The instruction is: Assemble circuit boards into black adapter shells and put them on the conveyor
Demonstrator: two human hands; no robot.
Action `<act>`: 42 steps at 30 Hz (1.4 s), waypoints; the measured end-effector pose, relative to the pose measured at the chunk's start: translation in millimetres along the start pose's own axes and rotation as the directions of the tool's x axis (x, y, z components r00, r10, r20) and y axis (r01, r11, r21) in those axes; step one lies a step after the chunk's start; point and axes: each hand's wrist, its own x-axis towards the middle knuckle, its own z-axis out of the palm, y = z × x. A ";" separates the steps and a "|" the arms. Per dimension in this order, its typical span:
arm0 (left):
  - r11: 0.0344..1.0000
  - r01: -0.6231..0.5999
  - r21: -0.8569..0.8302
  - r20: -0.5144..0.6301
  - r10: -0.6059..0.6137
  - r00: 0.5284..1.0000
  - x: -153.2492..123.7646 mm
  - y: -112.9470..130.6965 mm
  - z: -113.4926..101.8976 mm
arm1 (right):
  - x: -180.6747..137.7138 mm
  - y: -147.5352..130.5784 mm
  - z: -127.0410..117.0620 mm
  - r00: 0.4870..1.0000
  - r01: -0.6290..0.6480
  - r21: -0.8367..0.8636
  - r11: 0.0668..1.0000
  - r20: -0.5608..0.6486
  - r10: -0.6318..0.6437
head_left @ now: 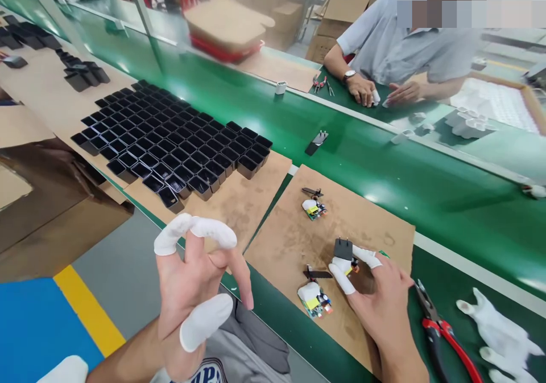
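My left hand [200, 275], with white finger cots on several fingers, hovers in front of the bench edge. Its fingers are spread and bent, and nothing is between them. Between the cotted thumb and forefinger of my right hand [375, 292] is a black plug cap [343, 248] with two pins, fixed to a small circuit board that is partly hidden. It is low over a brown cardboard sheet [277, 235]. To its left lie two more circuit boards with yellow and white parts, one nearer [314, 300] and one farther [314, 208], each beside a black plug piece with wires.
Rows of open black housings [170, 138] stand at the left. Red-handled pliers [443, 332] and a white glove [499, 326] lie at right. A loose plug piece [317, 142] is on the green conveyor belt [358, 172]. Across it, a co-worker's hands [367, 91] hold a small white part.
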 end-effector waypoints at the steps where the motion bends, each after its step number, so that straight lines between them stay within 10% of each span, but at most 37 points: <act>1: 1.000 0.000 -0.003 -0.001 0.000 1.000 0.0 0.3 2.2 | 0.3 -1.4 -0.3 1.000 -0.002 0.002 1.000 0.001 0.002; 42: 1.000 -0.012 -0.004 -0.037 0.011 0.999 -1.9 7.7 15.8 | 1.3 -6.2 -0.4 0.999 -0.017 -0.022 1.000 0.045 0.018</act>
